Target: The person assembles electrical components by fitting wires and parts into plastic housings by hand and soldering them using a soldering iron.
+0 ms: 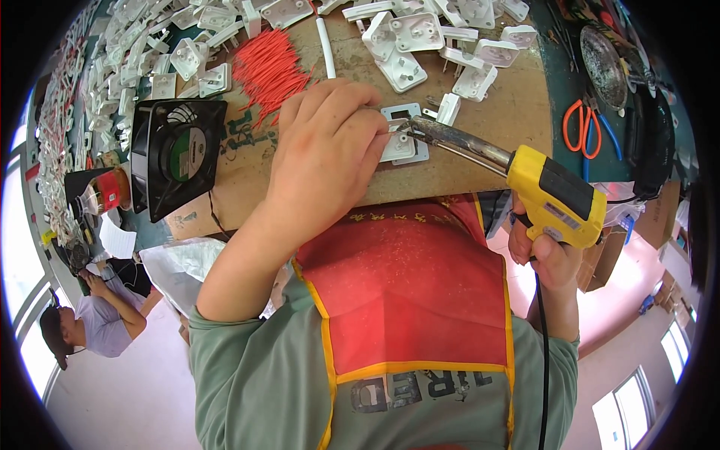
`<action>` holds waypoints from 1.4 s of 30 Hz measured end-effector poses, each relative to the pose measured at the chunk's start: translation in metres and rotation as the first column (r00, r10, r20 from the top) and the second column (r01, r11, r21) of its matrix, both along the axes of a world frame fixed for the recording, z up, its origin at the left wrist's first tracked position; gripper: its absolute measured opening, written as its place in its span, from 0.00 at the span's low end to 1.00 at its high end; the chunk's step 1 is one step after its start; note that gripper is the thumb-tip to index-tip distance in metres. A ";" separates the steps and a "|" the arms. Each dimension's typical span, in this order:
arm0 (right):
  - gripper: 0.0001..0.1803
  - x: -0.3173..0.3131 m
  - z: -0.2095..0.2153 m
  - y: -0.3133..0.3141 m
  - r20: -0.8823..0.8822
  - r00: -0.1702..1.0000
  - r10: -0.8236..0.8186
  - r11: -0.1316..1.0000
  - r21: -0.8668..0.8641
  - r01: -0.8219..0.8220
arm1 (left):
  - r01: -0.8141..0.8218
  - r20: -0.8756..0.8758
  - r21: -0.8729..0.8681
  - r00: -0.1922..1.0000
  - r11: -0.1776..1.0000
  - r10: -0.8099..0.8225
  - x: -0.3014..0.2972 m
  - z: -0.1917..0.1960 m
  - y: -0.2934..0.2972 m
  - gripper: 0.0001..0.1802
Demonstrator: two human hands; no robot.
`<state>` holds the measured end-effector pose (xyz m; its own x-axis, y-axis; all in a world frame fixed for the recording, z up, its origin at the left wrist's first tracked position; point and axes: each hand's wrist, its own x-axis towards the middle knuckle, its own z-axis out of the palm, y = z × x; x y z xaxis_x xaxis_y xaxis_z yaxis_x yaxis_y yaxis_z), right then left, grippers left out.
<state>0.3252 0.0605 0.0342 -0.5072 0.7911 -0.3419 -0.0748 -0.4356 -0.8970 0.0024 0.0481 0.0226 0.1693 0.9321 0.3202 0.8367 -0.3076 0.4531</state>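
Observation:
My right hand point(546, 251) is wrapped round the grip of a yellow and black soldering gun point(559, 196). Its metal barrel and tip reach left to a white plug housing point(397, 147), which sits in a flat grey metal plate point(421, 152) on the board. Over the left side of that housing, the fingers of my left hand point(326, 142) are pinched together. What looks like a thin red wire pokes out from them toward the tip; most of it is hidden. Right behind the plate stands a small white plug piece point(448, 109).
A heap of red wires point(270, 71) lies beyond my left hand, with white plug housings point(416, 34) around it. A black fan point(178, 156) stands at left. Orange-handled pliers point(579, 131) and a round metal dish point(604, 67) are at right. Another person point(109, 315) sits far left.

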 end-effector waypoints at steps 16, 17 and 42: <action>0.36 0.003 0.002 0.000 -0.004 1.000 -0.011 1.000 0.000 0.011 | -0.005 -0.007 -0.008 1.000 1.000 0.005 0.000 0.002 0.000 0.08; 0.35 0.002 0.003 0.000 0.012 1.000 -0.016 1.000 -0.004 0.016 | -0.006 -0.007 -0.008 1.000 1.000 0.006 0.000 0.002 0.000 0.08; 0.35 0.000 0.005 0.003 0.066 0.997 0.037 0.999 0.015 -0.038 | -0.001 -0.017 -0.024 1.000 1.000 0.001 0.001 0.002 0.002 0.06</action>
